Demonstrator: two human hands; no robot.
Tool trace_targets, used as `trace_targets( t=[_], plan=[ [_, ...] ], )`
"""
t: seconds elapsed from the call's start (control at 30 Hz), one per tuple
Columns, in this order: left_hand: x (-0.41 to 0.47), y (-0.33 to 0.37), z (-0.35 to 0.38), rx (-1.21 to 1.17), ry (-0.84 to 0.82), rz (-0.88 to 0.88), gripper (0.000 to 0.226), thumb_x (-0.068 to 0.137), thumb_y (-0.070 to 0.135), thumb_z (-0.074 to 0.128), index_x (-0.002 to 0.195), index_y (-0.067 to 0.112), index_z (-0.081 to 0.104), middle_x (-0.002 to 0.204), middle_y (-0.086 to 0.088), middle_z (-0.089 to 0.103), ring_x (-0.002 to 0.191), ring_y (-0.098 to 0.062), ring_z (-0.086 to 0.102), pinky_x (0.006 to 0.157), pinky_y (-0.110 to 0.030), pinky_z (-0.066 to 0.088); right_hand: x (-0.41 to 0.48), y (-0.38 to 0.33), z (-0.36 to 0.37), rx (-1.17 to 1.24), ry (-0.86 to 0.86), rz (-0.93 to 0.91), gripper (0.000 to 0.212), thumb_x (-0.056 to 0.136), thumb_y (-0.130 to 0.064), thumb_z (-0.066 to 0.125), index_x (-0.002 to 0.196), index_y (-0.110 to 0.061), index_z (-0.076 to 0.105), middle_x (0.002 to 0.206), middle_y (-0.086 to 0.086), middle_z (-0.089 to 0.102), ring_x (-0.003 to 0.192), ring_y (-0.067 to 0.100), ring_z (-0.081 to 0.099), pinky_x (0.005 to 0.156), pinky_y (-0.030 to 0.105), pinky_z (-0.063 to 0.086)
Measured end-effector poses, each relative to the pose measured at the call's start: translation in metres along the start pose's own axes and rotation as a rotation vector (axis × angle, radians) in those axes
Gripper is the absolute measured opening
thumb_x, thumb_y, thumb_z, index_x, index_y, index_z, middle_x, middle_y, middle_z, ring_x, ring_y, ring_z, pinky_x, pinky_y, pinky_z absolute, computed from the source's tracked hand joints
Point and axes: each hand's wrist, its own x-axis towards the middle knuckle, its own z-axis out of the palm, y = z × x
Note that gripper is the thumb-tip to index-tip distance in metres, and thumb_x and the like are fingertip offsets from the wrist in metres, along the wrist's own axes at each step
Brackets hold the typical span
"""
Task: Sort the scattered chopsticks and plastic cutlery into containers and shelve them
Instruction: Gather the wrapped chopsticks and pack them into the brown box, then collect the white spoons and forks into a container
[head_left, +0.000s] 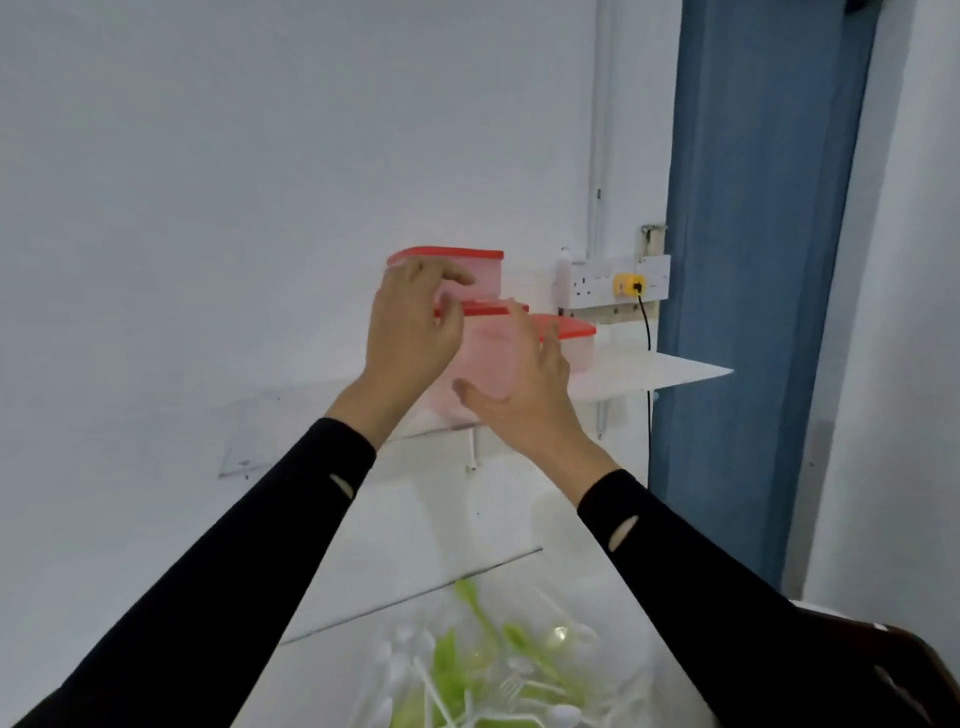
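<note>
The middle box (485, 358) stands upright on the shelf (665, 371), red lid (493, 310) up. It looks taller than wide and sits back toward the wall edge, about midway along the shelf. It lies between my two hands.

My right hand (530, 395) is in front of its right side, palm toward it, fingers (550, 343) straight and spread upward, thumb out to the left across its lower wall. Blur hides whether I touch it.

My left hand (410, 327) is at its upper left corner, fingers loosely bent and reaching right across the top box (480, 275), thumb by the lid's left end. I cannot tell if it pinches anything.

The top box runs lengthwise along the wall. A lower right box (579, 345) stands just beside the middle one. Green and white cutlery (467, 680) lies heaped below.
</note>
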Motion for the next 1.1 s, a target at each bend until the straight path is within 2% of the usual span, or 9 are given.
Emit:
trace_targets(
  t=[0.13, 0.2, 0.3, 0.47, 0.6, 0.7, 0.77, 0.9, 1.1],
  plan=[
    [0.026, -0.029, -0.001, 0.107, -0.207, -0.122, 0.055, 0.092, 0.014, 0.056, 0.146, 0.019, 0.041, 0.154, -0.008, 0.031, 0.138, -0.029, 0.029, 0.114, -0.033, 0.023, 0.027, -0.005, 0.023, -0.108, -0.117, 0.201, 0.119, 0.069, -0.066, 0.075, 0.15, -0.045, -0.008, 0.159, 0.014, -0.026, 0.149, 0.04, -0.005, 0.119, 0.056, 0.012],
    [0.038, -0.041, -0.002, 0.144, -0.28, -0.189, 0.06, 0.097, 0.028, 0.056, 0.151, 0.027, 0.031, 0.159, -0.007, 0.02, 0.143, -0.03, 0.018, 0.114, -0.036, 0.018, 0.037, -0.006, 0.034, -0.212, -0.118, 0.203, 0.123, 0.066, -0.07, 0.074, 0.149, -0.045, -0.013, 0.156, 0.015, -0.033, 0.148, 0.044, 0.0, 0.117, 0.06, 0.013],
    [0.049, -0.053, 0.001, 0.146, -0.373, -0.281, 0.06, 0.095, 0.04, 0.056, 0.149, 0.03, 0.032, 0.155, -0.008, 0.027, 0.143, -0.03, 0.02, 0.113, -0.036, 0.019, 0.043, -0.006, 0.044, -0.212, -0.048, 0.227, 0.128, 0.059, -0.075, 0.075, 0.145, -0.047, -0.015, 0.156, 0.015, -0.031, 0.144, 0.045, 0.016, 0.114, 0.063, 0.02],
    [0.044, -0.028, -0.001, 0.038, -0.234, -0.29, 0.051, 0.089, 0.029, 0.069, 0.131, 0.015, 0.044, 0.135, -0.008, 0.038, 0.116, -0.02, 0.046, 0.091, -0.018, 0.031, 0.043, -0.003, 0.044, -0.186, 0.05, 0.157, 0.122, 0.057, -0.065, 0.082, 0.144, -0.04, -0.001, 0.153, 0.018, -0.001, 0.127, 0.043, 0.034, 0.096, 0.052, 0.047],
    [0.03, -0.001, -0.016, 0.055, -0.043, -0.239, 0.055, 0.082, 0.028, 0.077, 0.12, 0.009, 0.042, 0.125, -0.001, 0.036, 0.107, -0.01, 0.039, 0.078, -0.004, 0.028, 0.033, 0.002, 0.031, -0.153, 0.082, -0.033, 0.118, 0.055, -0.065, 0.082, 0.139, -0.041, 0.003, 0.152, 0.018, 0.004, 0.13, 0.041, 0.031, 0.093, 0.047, 0.048],
    [0.011, 0.024, -0.033, 0.051, 0.117, -0.222, 0.058, 0.077, 0.03, 0.082, 0.113, 0.015, 0.039, 0.127, 0.002, 0.035, 0.112, -0.004, 0.037, 0.085, 0.003, 0.027, 0.018, 0.003, 0.015, -0.098, 0.093, -0.199, 0.118, 0.052, -0.067, 0.083, 0.139, -0.041, 0.007, 0.154, 0.019, 0.006, 0.136, 0.039, 0.027, 0.086, 0.049, 0.052],
    [-0.003, 0.047, -0.043, 0.031, 0.216, -0.224, 0.06, 0.075, 0.034, 0.083, 0.111, 0.017, 0.038, 0.128, 0.004, 0.038, 0.113, -0.001, 0.041, 0.09, -0.001, 0.032, 0.004, 0.001, 0.002, -0.026, 0.076, -0.29, 0.116, 0.052, -0.067, 0.083, 0.139, -0.042, 0.01, 0.154, 0.019, 0.006, 0.138, 0.038, 0.024, 0.082, 0.05, 0.054],
    [-0.035, 0.091, -0.06, 0.011, 0.317, -0.267, 0.074, 0.069, 0.048, 0.083, 0.119, 0.016, 0.04, 0.125, 0.014, 0.041, 0.117, -0.003, 0.046, 0.097, -0.035, 0.05, -0.03, -0.003, -0.024, 0.077, 0.042, -0.41, 0.115, 0.052, -0.068, 0.082, 0.139, -0.04, 0.013, 0.154, 0.016, 0.008, 0.136, 0.033, 0.027, 0.079, 0.049, 0.055],
    [-0.115, 0.159, -0.103, 0.276, 0.43, -0.238, 0.069, 0.066, 0.037, 0.087, 0.112, 0.01, 0.044, 0.119, 0.005, 0.046, 0.126, -0.016, 0.046, 0.102, -0.043, 0.044, -0.114, 0.007, -0.042, 0.286, -0.085, -0.569, 0.115, 0.046, -0.067, 0.083, 0.137, -0.034, 0.021, 0.152, 0.018, 0.017, 0.133, 0.034, 0.037, 0.069, 0.043, 0.056]
  ],
)
